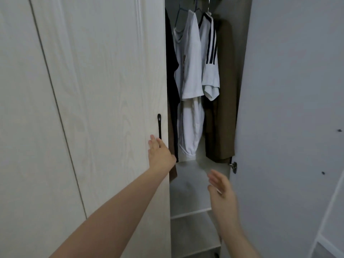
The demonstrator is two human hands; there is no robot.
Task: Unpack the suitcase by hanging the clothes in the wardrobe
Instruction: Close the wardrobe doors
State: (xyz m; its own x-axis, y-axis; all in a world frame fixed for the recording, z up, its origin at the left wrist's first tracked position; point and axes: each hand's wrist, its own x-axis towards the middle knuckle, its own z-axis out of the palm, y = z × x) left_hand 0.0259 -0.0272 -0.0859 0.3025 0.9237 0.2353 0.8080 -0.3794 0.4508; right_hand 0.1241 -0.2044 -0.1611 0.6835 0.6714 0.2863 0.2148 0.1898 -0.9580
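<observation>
Wardrobe stands directly ahead, with one section showing between the left door and the opened right door. Several garments already hang on hangers inside: a black garment at the left edge, a white t-shirt, a white shirt with dark stripes and a brown garment toward the right. White trousers appear to hang below the white t-shirt. Lower shelves are visible beneath the hanging space.

Suitcase is not in view, so what remains in it cannot be told. Judging by the garments on the rail, hanging is well advanced, possibly finished; neither hand carries clothing or a hanger.

Left hand is extended to the left door's edge, beside the lower end of the black handle. Its fingers appear fairly straight and lie against or just at the door face; whether any finger hooks the handle cannot be told. It pinches nothing that can be seen.

Right hand hovers in front of the open section, fingers spread and relaxed, blurred, touching nothing and holding nothing.

Assessment: the doors are probably being handled, either for closing or for wider access.
</observation>
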